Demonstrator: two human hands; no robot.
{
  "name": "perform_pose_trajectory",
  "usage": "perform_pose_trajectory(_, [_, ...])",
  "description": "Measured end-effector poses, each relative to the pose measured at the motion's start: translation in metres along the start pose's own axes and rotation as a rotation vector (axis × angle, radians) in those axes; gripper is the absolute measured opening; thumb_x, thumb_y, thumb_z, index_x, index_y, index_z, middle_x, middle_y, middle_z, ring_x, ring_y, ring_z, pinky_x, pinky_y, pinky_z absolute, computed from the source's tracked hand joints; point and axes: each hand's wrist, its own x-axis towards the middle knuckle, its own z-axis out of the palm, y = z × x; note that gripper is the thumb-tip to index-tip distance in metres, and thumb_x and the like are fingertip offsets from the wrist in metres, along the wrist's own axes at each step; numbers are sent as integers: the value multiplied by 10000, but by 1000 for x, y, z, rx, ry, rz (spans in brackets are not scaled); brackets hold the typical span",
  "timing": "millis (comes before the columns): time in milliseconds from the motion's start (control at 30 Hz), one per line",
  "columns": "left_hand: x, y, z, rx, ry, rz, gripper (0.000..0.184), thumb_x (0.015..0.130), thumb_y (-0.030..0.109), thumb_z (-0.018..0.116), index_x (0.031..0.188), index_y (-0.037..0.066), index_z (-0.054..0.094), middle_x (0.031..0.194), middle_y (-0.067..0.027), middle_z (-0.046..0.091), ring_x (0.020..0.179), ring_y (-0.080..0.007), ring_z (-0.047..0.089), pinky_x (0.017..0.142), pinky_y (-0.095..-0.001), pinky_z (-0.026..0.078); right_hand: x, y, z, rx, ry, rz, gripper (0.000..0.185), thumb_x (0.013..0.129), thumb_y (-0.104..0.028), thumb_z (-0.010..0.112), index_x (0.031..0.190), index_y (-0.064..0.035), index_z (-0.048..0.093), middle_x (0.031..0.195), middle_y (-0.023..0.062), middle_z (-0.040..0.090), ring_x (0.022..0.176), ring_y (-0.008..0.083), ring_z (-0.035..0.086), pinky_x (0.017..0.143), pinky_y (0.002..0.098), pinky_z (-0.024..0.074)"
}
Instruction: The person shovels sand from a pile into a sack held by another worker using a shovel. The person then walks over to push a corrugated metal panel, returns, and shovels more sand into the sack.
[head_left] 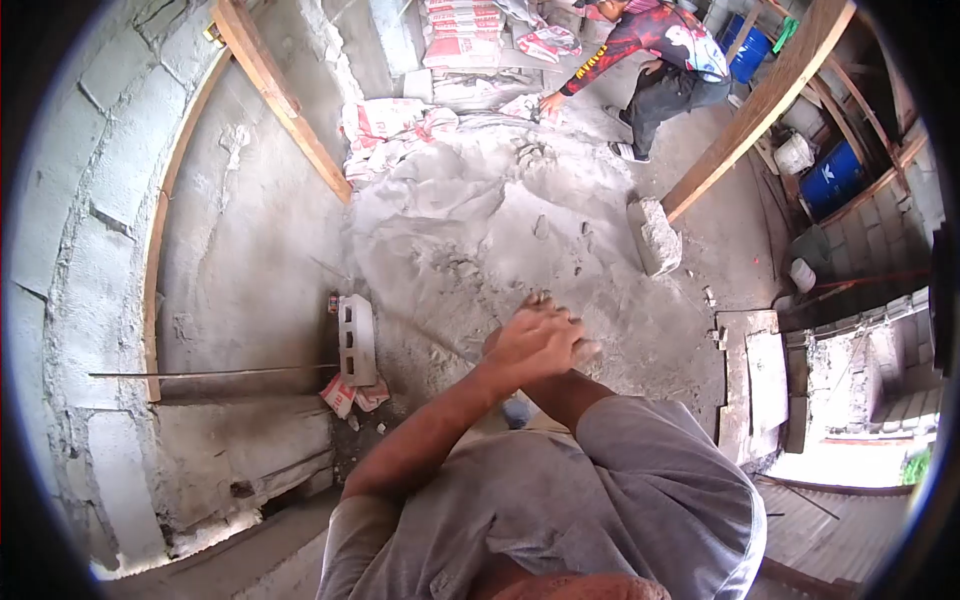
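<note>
Shirt point(590, 490): grey, creased, six o'clock. Left sleeve point(362, 530): short, loose, seven o'clock. Right sleeve point(635, 440): short, folded, between four and five.

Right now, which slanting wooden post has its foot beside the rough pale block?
The right post; its foot is beside the block, while the left post ends near the bags.

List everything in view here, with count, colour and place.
Sandy heap: one, grey, mid-floor
Sacks: several, white and red, far side and by hollow block
Hollow block: one, grey, left of heap
Rough block: one, pale grey, right of heap
Wooden posts: two, brown, either side
Rod: one, brownish, left
Drums: two, blue, upper right
Containers: two, whitish, right
Block walls: grey, left and right
Co-worker: one, red-black top, far side
Shirt: one, grey, bottom
Left hand: one, bare, centre
Right hand: one, bare, mostly hidden beneath left
</note>
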Motion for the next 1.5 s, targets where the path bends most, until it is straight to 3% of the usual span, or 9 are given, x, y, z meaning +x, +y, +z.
perform_pose_trajectory(67, [-1,-4,-2,22,22,-64,456,875,535,553,970,112,693,964,-88,680,945,-238,636,841,-395,469,-11,-10,-10,-2,37,-96,461,814,-316,644,1205,-75,610,1170,149,641,1031,336,627,846,517,488])
perform_pose_trajectory(267, [-5,-41,-37,230,55,-481,517,892,595,485,871,116,680,683,-85,657,640,-250,657,580,-384,499,-58,-12,10,157,56,-592,498,814,-346,647,1222,-64,599,1161,148,646,1018,338,632,836,541,480])
perform_pose_trajectory(333, [-22,-77,-40,301,175,-534,479,895,575,497,847,131,670,607,-74,634,583,-254,646,563,-383,489,-59,25,43,314,19,-688,566,808,-364,647,1272,-60,535,1224,199,592,1121,374,562,919,461,461])
perform_pose_trajectory(533, [-75,-137,-62,355,485,-601,466,897,533,523,768,103,649,663,-133,645,640,-347,639,610,-437,499,-47,219,153,-34,-215,17,367,710,-289,673,986,-48,696,964,181,688,924,360,658,761,451,530])
perform_pose_trajectory(667, [-100,-151,-80,334,468,-899,505,918,543,478,790,94,669,706,-184,650,704,-397,637,648,-476,497,-107,291,208,229,-76,198,408,728,-326,688,1007,-29,691,1009,192,683,953,360,654,812,443,527])
perform_pose_trajectory(933, [-108,-173,-101,323,313,-1028,591,906,628,422,868,92,668,794,-195,674,801,-382,653,705,-458,502,-129,279,250,483,-362,338,476,764,-427,695,977,-2,690,933,187,693,844,329,683,767,423,543])
perform_pose_trajectory(1167, [-89,-178,-104,243,199,-1016,717,726,762,560,933,88,687,824,-136,701,862,-303,673,768,-401,507,-65,229,211,367,43,1,550,797,-466,664,1133,-32,629,1072,200,659,1021,344,631,869,425,500])
perform_pose_trajectory(1333, [-80,-181,-111,188,182,-1044,691,739,740,566,959,98,695,861,-151,699,898,-306,665,801,-401,498,-98,174,134,457,-199,-432,446,843,-443,623,1117,-94,669,1084,170,665,1025,319,628,872,407,487])
perform_pose_trajectory(1500, [-74,-177,-110,194,175,-1069,690,739,739,567,975,104,700,875,-167,696,913,-327,658,812,-416,494,-110,162,137,485,-408,-342,466,844,-464,604,1127,-99,668,1045,126,686,961,279,653,831,389,506])
